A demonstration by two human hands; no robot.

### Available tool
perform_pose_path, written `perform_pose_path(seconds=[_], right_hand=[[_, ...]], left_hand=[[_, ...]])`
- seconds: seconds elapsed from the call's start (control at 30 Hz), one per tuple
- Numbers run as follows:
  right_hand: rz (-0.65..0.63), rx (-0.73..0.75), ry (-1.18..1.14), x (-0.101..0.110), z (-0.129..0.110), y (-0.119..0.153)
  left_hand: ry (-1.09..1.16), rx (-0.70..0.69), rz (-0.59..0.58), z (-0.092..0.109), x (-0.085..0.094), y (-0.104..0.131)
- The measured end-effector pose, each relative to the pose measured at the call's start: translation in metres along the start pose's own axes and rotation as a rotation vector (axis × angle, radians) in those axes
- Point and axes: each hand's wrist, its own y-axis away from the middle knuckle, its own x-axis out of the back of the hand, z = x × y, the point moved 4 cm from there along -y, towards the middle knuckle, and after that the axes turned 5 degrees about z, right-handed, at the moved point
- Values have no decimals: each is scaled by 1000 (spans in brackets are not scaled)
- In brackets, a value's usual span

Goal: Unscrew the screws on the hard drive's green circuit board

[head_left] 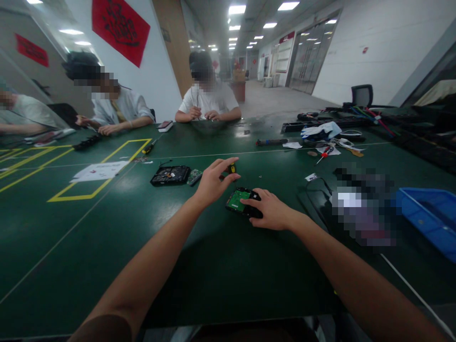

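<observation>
A hard drive (239, 200) with a green circuit board facing up lies on the green table in front of me. My right hand (269, 209) is wrapped round its right end, one finger resting on the board. Just above and left of the drive, my left hand (217, 180) is raised with a small screwdriver (232, 168), yellow and black, between its thumb and fingers. Its tip is hidden. To the left of this hand lie a small green circuit board (194, 177) and a black drive casing (171, 175).
Across the table (199, 261) sit several people. A blue bin (427, 213) and a blurred-out object with a cable are at the right. A red screwdriver (325, 154), cloths and cables lie at the back right. Paper (101, 171) and a yellow screwdriver (148, 147) lie left.
</observation>
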Motion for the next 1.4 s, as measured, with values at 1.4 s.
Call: perform_pose_path(seconds=[1.4], right_hand=[[-22, -15, -25, 1, 0, 0]], left_hand=[[-15, 40, 64, -7, -6, 3]])
